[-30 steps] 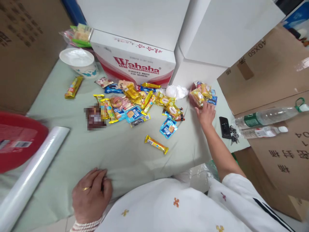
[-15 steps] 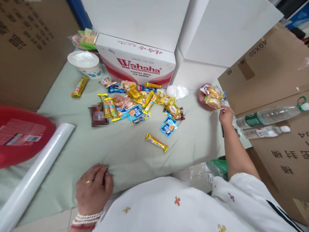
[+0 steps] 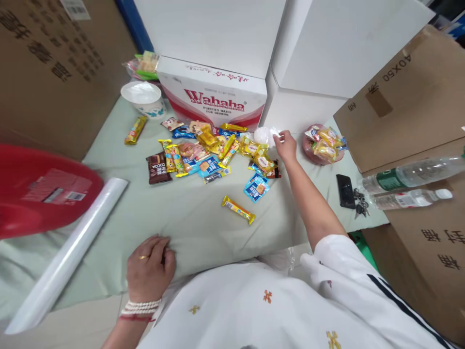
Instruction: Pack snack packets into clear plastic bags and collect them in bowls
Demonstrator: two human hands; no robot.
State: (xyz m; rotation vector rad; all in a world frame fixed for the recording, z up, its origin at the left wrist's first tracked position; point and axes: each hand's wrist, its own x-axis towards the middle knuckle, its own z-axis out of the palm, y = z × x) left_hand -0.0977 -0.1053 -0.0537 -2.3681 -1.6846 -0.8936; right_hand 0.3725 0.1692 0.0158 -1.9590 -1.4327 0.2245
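My right hand (image 3: 286, 146) reaches across the cloth, its fingers pinched at the edge of a crumpled clear plastic bag (image 3: 263, 135). Left of that bag lies a loose heap of wrapped snacks, among them a brown cocoa packet (image 3: 159, 168), yellow packets (image 3: 264, 162) and a blue sachet (image 3: 256, 187). A single yellow snack bar (image 3: 239, 209) lies nearer to me. My left hand (image 3: 150, 266) rests at the table's near edge, fingers curled together with nothing visible in them. To the right of my right hand, a pinkish round bowl (image 3: 308, 151) holds several wrapped snacks.
Behind the heap stands a Wahaba-style white and red water carton (image 3: 218, 99). A paper tub (image 3: 145, 102) and another yellow bar (image 3: 135, 130) are at the left. A red container (image 3: 47, 194) and white roll (image 3: 72, 247) lie nearer. A phone (image 3: 345, 191), keys (image 3: 361, 207) and bottles (image 3: 414, 198) are right.
My right hand has left the bowl's edge and moved left to the plastic bag. The phone and keys are now uncovered. My left hand stays on the table; the view has shifted slightly.
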